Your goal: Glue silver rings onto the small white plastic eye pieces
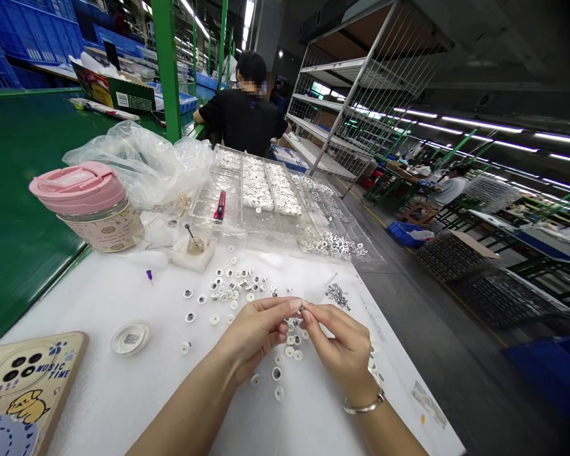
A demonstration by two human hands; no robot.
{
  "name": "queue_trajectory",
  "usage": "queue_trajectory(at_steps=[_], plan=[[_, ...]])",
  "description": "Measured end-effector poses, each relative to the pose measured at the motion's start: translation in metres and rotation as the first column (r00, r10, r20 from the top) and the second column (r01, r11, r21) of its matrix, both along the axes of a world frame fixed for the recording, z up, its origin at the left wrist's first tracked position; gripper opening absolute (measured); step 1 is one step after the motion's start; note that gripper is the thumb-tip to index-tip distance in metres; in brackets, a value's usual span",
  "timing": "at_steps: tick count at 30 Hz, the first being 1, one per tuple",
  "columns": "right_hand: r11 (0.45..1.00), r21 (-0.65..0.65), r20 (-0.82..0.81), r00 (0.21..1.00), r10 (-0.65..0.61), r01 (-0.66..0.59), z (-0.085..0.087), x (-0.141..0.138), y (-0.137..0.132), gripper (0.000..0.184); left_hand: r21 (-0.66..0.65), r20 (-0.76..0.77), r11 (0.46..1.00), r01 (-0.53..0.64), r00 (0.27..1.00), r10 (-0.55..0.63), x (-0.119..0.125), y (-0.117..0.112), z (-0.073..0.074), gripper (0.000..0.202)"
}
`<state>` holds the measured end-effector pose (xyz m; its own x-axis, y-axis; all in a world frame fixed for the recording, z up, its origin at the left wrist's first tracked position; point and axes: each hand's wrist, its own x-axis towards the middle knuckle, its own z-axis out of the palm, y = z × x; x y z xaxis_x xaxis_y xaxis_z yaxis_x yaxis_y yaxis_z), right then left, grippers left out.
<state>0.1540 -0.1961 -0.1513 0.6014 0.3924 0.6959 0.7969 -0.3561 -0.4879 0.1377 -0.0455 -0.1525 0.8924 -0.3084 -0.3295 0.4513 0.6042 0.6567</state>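
Observation:
My left hand (261,332) and my right hand (339,342) meet fingertip to fingertip above the white work surface (180,405). Pinched between them is a tiny dark metal part (301,309), mostly covered by the fingers, so its exact kind is unclear. Small round white pieces (235,288), some with dark metal centres, lie scattered behind and below the hands. Just beyond my right hand is a little pile of small metal parts (337,295). A silver bracelet (363,405) circles my right wrist.
Behind stand clear compartment trays (266,221) of white and metal pieces, with a red cutter (220,205) on them. To the left are a pink-lidded cup (95,209), a small bottle (196,243), a purple needle tip (149,275), a round white lid (130,337) and a phone (28,392). A person (249,114) sits ahead.

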Motion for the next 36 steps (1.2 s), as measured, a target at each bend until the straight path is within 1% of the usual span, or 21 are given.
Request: queue_trajectory(at_steps=[2,4,7,10,12,14,17,19,20,23,25,27,29,31,32,34,36], plan=[[1.000,-0.019,0.052,0.999,0.010,-0.009,-0.0013,-0.0003,0.0001,0.048,-0.014,-0.006,1.000,-0.004,1.000,0.004,-0.0002,-0.0002,0.0000,0.026],[0.999,-0.044,0.067,0.998,0.011,-0.008,-0.0029,-0.0013,0.0005,0.051,-0.028,-0.010,1.000,-0.012,1.000,0.012,-0.0007,-0.0007,0.0005,0.024],[0.999,-0.049,0.025,1.000,-0.019,0.020,-0.0058,-0.0037,0.0019,0.050,-0.025,-0.020,1.000,-0.012,1.000,0.011,-0.0018,-0.0022,0.0020,0.024],[0.998,-0.015,-0.040,0.998,-0.058,0.057,-0.0084,-0.0054,0.0035,0.043,-0.021,-0.032,1.000,-0.011,0.999,0.011,-0.0025,-0.0035,0.0032,0.025],[0.996,0.009,-0.127,0.988,-0.086,0.088,-0.0090,-0.0054,0.0045,0.035,-0.002,-0.015,1.000,-0.021,1.000,0.021,-0.0027,-0.0041,0.0035,0.024],[0.990,0.065,-0.283,0.953,-0.105,0.128,-0.0082,-0.0046,0.0054,0.027,0.049,0.033,0.998,-0.025,0.999,0.023,-0.0030,-0.0044,0.0037,0.026],[0.967,0.176,-0.539,0.840,-0.060,0.182,-0.0054,-0.0028,0.0066,0.022,0.113,0.111,0.993,-0.028,0.994,0.015,-0.0038,-0.0046,0.0044,0.028],[0.956,0.218,-0.631,0.775,-0.015,0.196,-0.0039,-0.0021,0.0069,0.023,0.135,0.132,0.990,-0.029,0.991,0.011,-0.0044,-0.0047,0.0052,0.029],[0.955,0.224,-0.649,0.760,-0.005,0.197,-0.0036,-0.0021,0.0069,0.023,0.153,0.133,0.988,-0.031,0.991,0.011,-0.0047,-0.0048,0.0057,0.029],[0.959,0.222,-0.643,0.766,0.009,0.175,-0.0046,-0.0034,0.0069,0.024,0.238,0.142,0.970,-0.053,0.990,0.019,-0.0054,-0.0050,0.0067,0.032],[0.968,0.209,-0.631,0.775,0.026,0.138,-0.0055,-0.0053,0.0074,0.026,0.284,0.152,0.955,-0.079,0.988,0.037,-0.0056,-0.0051,0.0067,0.034],[0.973,0.202,-0.628,0.777,0.045,0.107,-0.0058,-0.0074,0.0084,0.029,0.312,0.145,0.945,-0.099,0.988,0.055,-0.0057,-0.0049,0.0060,0.036],[0.977,0.189,-0.631,0.775,0.040,0.103,-0.0053,-0.0091,0.0094,0.031,0.334,0.134,0.937,-0.104,0.989,0.062,-0.0056,-0.0046,0.0051,0.038],[0.979,0.154,-0.611,0.792,-0.014,0.136,-0.0046,-0.0100,0.0099,0.031,0.357,0.135,0.929,-0.096,0.990,0.051,-0.0056,-0.0045,0.0045,0.041],[0.980,0.126,-0.578,0.814,-0.056,0.157,-0.0042,-0.0100,0.0097,0.030,0.370,0.139,0.925,-0.089,0.990,0.040,-0.0057,-0.0048,0.0043,0.042],[0.981,0.059,-0.467,0.874,-0.136,0.184,-0.0039,-0.0094,0.0086,0.026,0.389,0.140,0.919,-0.065,0.990,0.011,-0.0058,-0.0060,0.0038,0.044],[0.981,-0.011,-0.351,0.918,-0.183,0.191,-0.0042,-0.0081,0.0068,0.024,0.388,0.133,0.921,-0.039,0.991,-0.014,-0.0058,-0.0079,0.0028,0.047]])
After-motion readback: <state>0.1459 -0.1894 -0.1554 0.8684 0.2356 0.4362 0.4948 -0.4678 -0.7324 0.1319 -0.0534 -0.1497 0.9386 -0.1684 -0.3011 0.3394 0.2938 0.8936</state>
